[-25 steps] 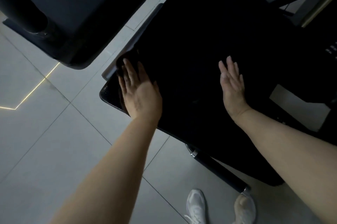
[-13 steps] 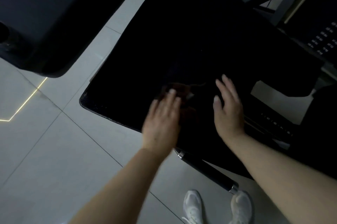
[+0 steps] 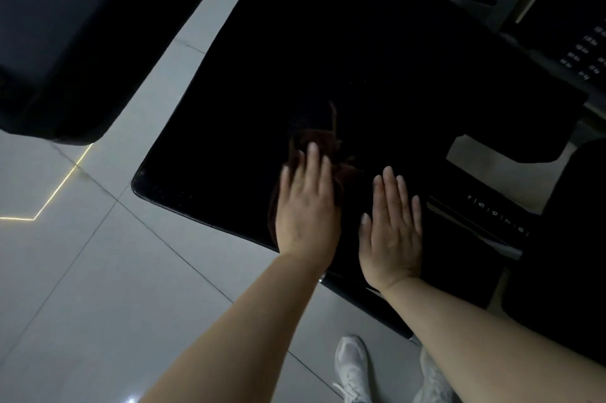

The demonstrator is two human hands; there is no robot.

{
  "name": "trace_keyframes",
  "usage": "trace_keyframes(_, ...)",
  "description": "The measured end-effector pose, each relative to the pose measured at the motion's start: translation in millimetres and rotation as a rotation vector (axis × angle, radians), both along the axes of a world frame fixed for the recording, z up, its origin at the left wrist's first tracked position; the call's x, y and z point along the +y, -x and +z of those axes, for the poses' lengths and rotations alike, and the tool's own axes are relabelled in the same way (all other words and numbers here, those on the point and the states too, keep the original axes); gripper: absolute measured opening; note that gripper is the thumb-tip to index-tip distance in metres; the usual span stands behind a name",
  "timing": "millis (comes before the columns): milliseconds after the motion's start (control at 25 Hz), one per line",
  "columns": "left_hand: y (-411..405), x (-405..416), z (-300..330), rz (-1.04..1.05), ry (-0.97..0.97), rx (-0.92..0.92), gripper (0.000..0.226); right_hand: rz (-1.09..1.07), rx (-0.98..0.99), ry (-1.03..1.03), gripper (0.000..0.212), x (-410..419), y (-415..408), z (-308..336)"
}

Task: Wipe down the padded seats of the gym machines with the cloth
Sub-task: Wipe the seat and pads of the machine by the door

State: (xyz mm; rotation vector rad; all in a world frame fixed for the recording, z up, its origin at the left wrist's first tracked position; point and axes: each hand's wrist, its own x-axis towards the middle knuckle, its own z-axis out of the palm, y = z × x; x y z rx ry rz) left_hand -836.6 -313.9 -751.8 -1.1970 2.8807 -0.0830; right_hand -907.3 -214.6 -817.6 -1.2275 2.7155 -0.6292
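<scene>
A black padded seat of a gym machine fills the middle of the view, tilted away from me. My left hand lies flat with straight fingers on a dark brown cloth, pressing it onto the seat near its front edge. The cloth is bunched and shows past my fingertips and at my thumb side. My right hand rests flat on the bare pad just right of the cloth, fingers straight.
Another black pad juts in at the upper left. A numbered adjustment rail and a weight stack stand at the right. Grey floor tiles with a lit line spread to the left. White shoes show below.
My left hand slid the cloth from the seat's left corner to its middle front, close to my right hand. My right hand has flattened and drawn back towards the front edge.
</scene>
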Motion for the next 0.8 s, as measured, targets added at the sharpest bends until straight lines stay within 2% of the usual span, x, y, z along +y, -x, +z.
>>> trace_keyframes(80, -14.3, -10.0, 1.0, -0.232, -0.025, -0.045, 0.055, 0.002, 0.018, 0.01, 0.058, -0.1, 1.7, -0.6)
trace_keyframes(120, -24.6, -26.5, 5.7, -0.254, -0.006, -0.041, 0.053, 0.002, 0.019, 0.023, 0.058, 0.4, 2.3, -0.9)
trace_keyframes(160, -35.0, -47.5, 13.3, -0.17, 0.017, -0.015, 0.051, 0.002, 0.012, 0.034, 0.057, 0.8, 2.7, -0.8)
trace_keyframes(280, -50.8, -110.6, 43.4, 0.398, 0.018, 0.105, 0.048, 0.004, 0.018, 0.049, 0.056, 0.4, 2.1, -1.3)
trace_keyframes(360, -39.4, -118.8, 42.5, 0.523, 0.061, 0.124, 0.054, -0.004, 0.029, 0.057, 0.056, -0.9, 2.6, -2.1)
trace_keyframes(480, -10.6, -73.6, 20.7, 0.371, 0.028, 0.15, 0.047, -0.008, 0.049, 0.065, 0.056, -0.4, 1.9, -1.0)
trace_keyframes(640, -7.9, 15.2, -1.1, -0.082, -0.051, -0.03, 0.056, 0.015, 0.057, 0.04, 0.058, 2.3, 7.7, 0.0)
trace_keyframes(720, -22.7, 5.8, -2.6, -0.274, -0.066, -0.058, 0.053, 0.058, 0.065, 0.024, 0.059, 4.3, 12.3, -0.3)
trace_keyframes(760, -29.5, -9.9, -0.2, -0.286, -0.035, -0.041, 0.053, 0.073, 0.068, 0.029, 0.059, 5.5, 14.6, -0.6)
trace_keyframes(800, -36.5, -30.0, 4.7, -0.207, -0.003, -0.011, 0.052, 0.082, 0.063, 0.041, 0.057, 6.9, 16.6, -1.4)
